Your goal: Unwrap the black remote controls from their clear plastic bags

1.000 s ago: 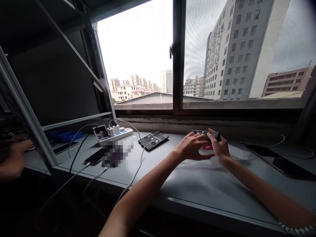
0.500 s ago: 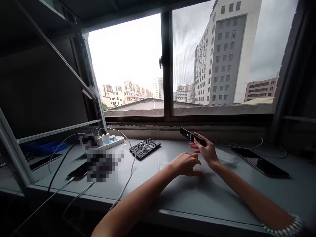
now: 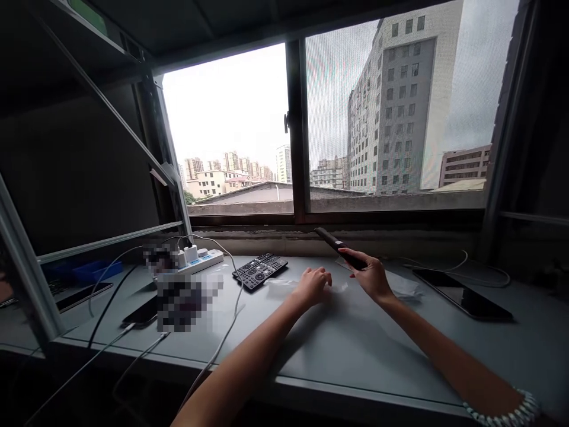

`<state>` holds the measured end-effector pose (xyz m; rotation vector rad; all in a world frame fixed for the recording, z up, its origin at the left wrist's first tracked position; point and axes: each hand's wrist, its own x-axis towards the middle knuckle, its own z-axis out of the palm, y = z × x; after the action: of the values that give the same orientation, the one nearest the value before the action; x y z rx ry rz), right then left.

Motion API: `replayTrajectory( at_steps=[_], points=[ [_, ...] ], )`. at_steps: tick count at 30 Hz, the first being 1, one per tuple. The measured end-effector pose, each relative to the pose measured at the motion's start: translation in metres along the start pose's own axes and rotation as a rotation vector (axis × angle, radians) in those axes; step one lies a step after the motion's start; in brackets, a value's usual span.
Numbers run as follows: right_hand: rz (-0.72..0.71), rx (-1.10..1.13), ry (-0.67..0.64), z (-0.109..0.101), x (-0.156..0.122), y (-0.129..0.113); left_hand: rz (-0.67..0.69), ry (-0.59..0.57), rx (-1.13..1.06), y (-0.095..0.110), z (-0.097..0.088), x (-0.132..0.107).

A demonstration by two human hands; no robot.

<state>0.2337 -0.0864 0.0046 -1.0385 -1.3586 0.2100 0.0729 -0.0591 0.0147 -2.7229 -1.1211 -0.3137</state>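
Note:
In my right hand (image 3: pixel 372 277) is a slim black remote control (image 3: pixel 329 239), gripped near its lower end. It is tilted up above the desk, and its far end points toward the window. My left hand (image 3: pixel 313 284) is low over the desk to the left, fingers curled down and their tips partly hidden. Clear plastic film (image 3: pixel 281 287) lies beside that hand, but whether the fingers pinch it is unclear. Several black remote controls (image 3: pixel 260 270) lie side by side farther left, buttons up. A crumpled clear plastic bag (image 3: pixel 403 286) rests behind my right wrist.
A dark tablet or large phone (image 3: pixel 462 295) lies at the right with a white cable behind it. At the left are a white power strip (image 3: pixel 204 260), a phone (image 3: pixel 140 311) on a cable, and a blue tray (image 3: pixel 96 270). A white cable crosses the desk (image 3: pixel 355 350).
My left hand has moved left, away from my right hand, its fingers curling more. The remote in my right hand has turned, so its button face no longer shows. The view has shifted slightly.

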Motion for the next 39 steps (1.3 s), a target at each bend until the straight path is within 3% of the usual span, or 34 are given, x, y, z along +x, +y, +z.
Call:
replayTrajectory(
  at_steps=[11, 15, 20, 27, 32, 37, 39],
  points=[
    [-0.452, -0.592, -0.019, -0.022, 0.004, -0.004, -0.111, 0.199, -0.030, -0.010, -0.001, 0.001],
    [-0.607, -0.728, -0.045, -0.027, 0.002, -0.011, -0.096, 0.290, -0.058, -0.010, 0.000, 0.000],
    [-0.713, -0.837, -0.022, -0.030, 0.002, -0.015, -0.075, 0.298, -0.048, -0.007, 0.003, 0.002],
    [-0.738, -0.835, -0.034, -0.031, 0.002, -0.014, -0.121, 0.310, -0.060, -0.010, 0.001, 0.004],
    [-0.676, -0.739, -0.031, -0.030, 0.001, -0.014, -0.158, 0.321, -0.113, -0.013, 0.000, 0.002],
    [-0.549, -0.451, 0.057, -0.025, 0.001, -0.014, -0.201, 0.328, -0.127, -0.016, -0.002, 0.000],
    [-0.425, -0.276, 0.136, -0.021, 0.003, -0.015, -0.213, 0.331, -0.120, -0.016, -0.003, -0.001]
  ],
)
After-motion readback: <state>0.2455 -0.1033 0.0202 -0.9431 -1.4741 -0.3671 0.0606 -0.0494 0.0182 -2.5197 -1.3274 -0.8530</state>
